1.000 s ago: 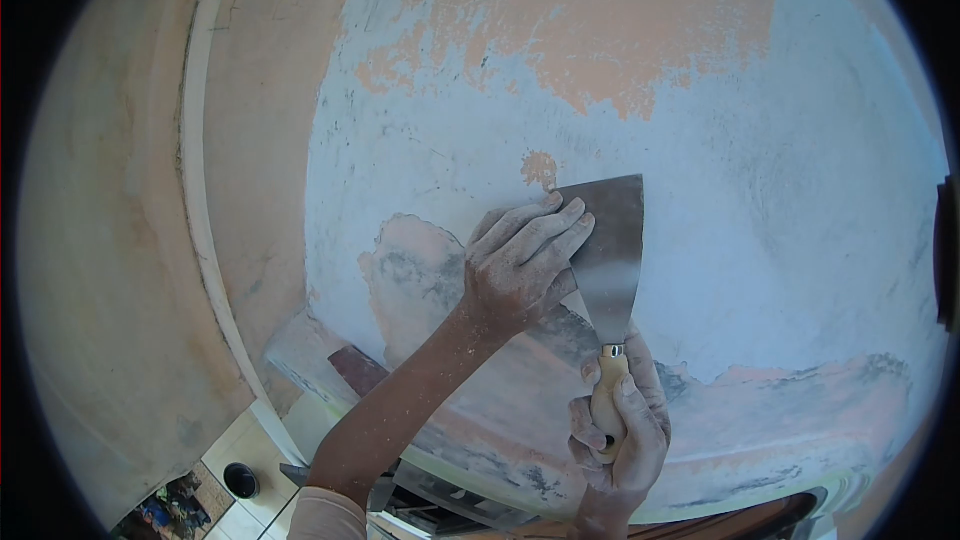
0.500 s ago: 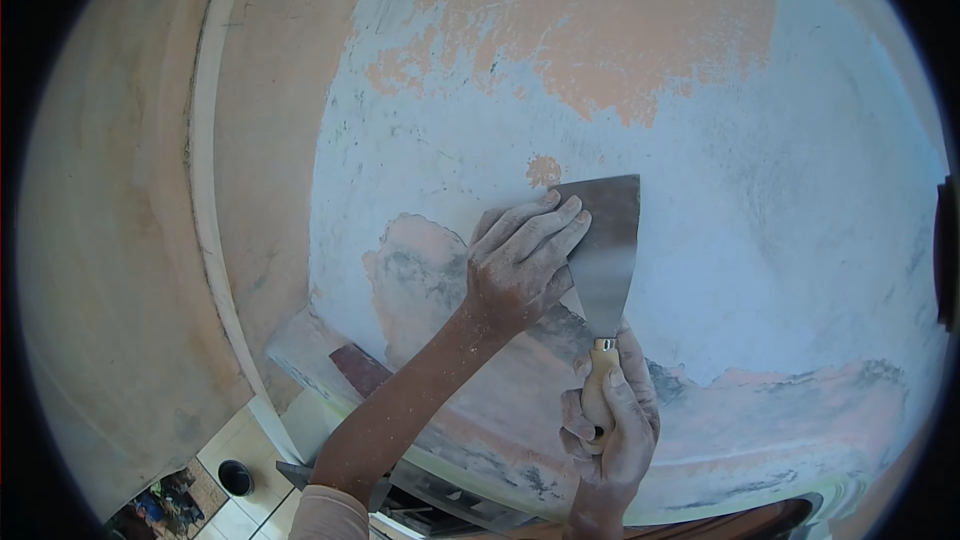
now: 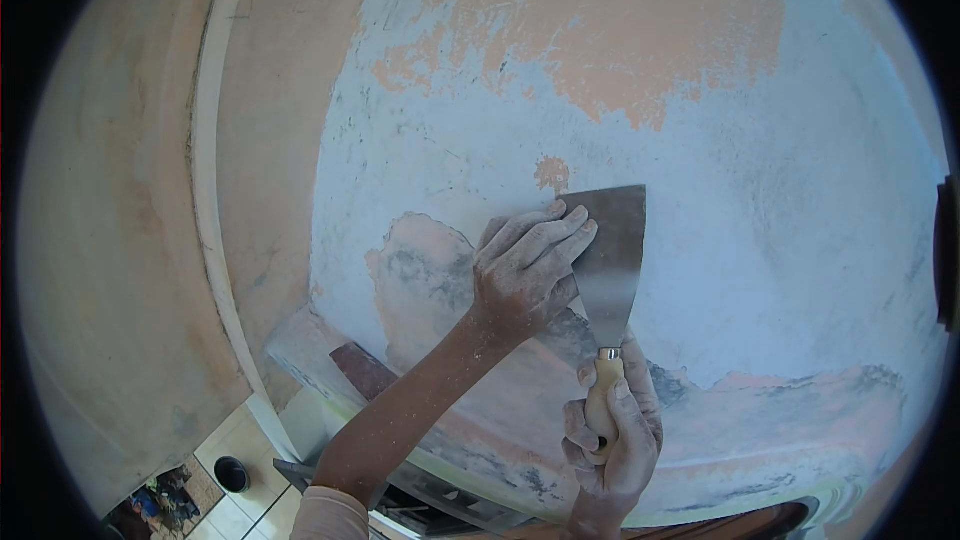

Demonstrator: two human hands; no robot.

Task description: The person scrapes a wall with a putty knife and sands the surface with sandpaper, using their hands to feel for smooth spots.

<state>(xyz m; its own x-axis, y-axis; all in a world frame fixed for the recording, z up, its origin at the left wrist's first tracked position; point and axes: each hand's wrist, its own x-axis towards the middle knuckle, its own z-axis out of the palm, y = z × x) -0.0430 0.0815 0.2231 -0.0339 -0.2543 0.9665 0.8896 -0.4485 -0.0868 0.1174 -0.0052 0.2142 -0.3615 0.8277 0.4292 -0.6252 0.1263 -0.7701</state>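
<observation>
My right hand (image 3: 622,435) is wrapped round the wooden handle of a wide putty knife (image 3: 612,260), its metal blade pointing up. My left hand (image 3: 525,265) has its fingers stretched out, with the fingertips lying on the left edge of the blade near its top corner; the thumb is mostly hidden. Both hands are dusted with white powder. Behind the blade is a wall (image 3: 720,230) coated in white filler, with a small bare peach spot (image 3: 552,174) just above the blade's left corner.
Rough pink and grey patches (image 3: 425,260) break the coating lower down. A dark red-brown piece (image 3: 360,370) lies on the ledge at left. Below, a black bucket (image 3: 232,475) stands on the tiled floor. A pale vertical strip (image 3: 207,130) runs down the wall's left side.
Both hands and the putty knife sit slightly lower and farther right in view. The wall has shifted a little too, and the grip looks the same.
</observation>
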